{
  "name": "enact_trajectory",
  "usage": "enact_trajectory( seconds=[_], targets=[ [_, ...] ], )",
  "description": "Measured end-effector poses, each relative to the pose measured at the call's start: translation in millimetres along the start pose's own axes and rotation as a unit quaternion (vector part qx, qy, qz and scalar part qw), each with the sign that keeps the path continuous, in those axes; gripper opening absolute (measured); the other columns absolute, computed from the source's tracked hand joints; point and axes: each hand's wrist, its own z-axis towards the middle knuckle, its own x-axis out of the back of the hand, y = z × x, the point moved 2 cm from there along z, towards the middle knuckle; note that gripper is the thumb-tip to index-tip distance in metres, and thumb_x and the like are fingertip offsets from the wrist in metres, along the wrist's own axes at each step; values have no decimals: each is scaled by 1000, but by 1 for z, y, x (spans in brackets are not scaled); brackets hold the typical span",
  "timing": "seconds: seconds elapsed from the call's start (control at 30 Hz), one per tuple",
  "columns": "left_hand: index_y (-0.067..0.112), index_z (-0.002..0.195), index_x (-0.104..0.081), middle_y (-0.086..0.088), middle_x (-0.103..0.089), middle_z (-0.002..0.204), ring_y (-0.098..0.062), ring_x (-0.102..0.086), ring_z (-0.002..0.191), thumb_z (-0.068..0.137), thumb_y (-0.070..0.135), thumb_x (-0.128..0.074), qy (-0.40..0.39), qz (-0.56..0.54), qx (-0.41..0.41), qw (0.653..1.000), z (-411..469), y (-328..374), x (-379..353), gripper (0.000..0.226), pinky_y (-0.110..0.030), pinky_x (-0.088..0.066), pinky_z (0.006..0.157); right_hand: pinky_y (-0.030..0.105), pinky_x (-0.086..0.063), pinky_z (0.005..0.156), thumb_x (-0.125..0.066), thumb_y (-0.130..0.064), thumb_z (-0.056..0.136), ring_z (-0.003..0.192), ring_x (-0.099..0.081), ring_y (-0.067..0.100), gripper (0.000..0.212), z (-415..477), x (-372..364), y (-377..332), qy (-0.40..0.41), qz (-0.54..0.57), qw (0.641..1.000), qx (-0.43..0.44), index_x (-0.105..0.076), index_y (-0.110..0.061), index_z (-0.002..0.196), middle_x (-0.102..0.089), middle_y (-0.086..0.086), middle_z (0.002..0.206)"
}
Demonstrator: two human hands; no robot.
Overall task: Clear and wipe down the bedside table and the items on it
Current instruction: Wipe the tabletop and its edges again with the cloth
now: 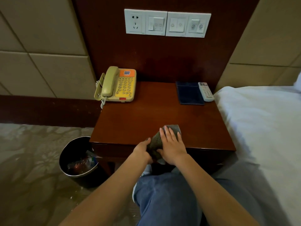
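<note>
Bedside table [146,115]: left hand [141,151] apparently grips cloth [154,143], right hand [172,147] (fingers straight) presses it.

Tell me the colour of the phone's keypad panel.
Yellow: the keypad panel on the phone shows best in the head view.

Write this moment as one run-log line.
left hand: grips cloth | right hand: presses cloth on table front | phone, remote: on table

- Grey cloth [173,130] is mostly under the right hand [172,148], near end swallowed in the grip of the left hand [141,150].
- Labels on the telephone [118,84] and the remote [206,92]: too small to read.
- What's in the bin [71,154] is murky, and its far rim slips behind the table [146,115].
- The bed [260,121] runs off the right edge.
</note>
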Motion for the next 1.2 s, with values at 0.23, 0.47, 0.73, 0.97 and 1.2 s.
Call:
enact_trajectory(
  seconds=[0.23, 0.47, 0.73, 0.97, 1.2],
  targets=[
    [6, 133, -47, -23, -50, 133, -43, -49, 120, 83, 20, -70, 36, -73, -102, 991, 8, 44, 63, 56, -56, -45, 96, 44, 12, 116, -38, -42, 100, 145, 20, 23, 81, 22, 2, -71, 1, -3, 999, 49, 19, -14, 149, 24, 7, 157],
    [6, 128, -47, -16, -54, 128, -37, -50, 122, 95, 34, -53, 10, 37, -158, 987, -4, 98, 139, 44, -50, -42, 102, 46, 14, 114, -40, -37, 101, 144, 22, 24, 80, 55, 0, -157, -2, -19, 993, 114, 19, -13, 150, 25, 7, 157],
    [5, 151, -12, -11, -9, 158, -28, -13, 146, 91, 45, -53, 298, 588, -494, 567, -15, 118, 173, 83, -40, -14, 118, 44, 17, 113, -44, -41, 97, 144, 22, 21, 86, 69, 0, -169, -17, -26, 988, 149, 18, -16, 150, 26, 4, 157],
    [1, 148, -15, -14, -18, 154, -22, -20, 140, 78, 25, -70, 163, 833, -512, 130, -16, 100, 139, 92, -36, -16, 110, 42, 15, 114, -42, -52, 95, 145, 22, 17, 90, 63, 3, -146, -16, -23, 991, 132, 18, -16, 150, 25, 2, 157],
    [11, 129, 47, -9, 32, 147, -23, 21, 137, 94, 27, -47, 54, 858, -511, 29, 4, 68, 70, 101, -35, 9, 111, 42, 13, 116, -47, -54, 91, 145, 19, 17, 95, 37, 1, -58, 1, 14, 998, 66, 17, -16, 150, 22, 3, 158]
  ],
)
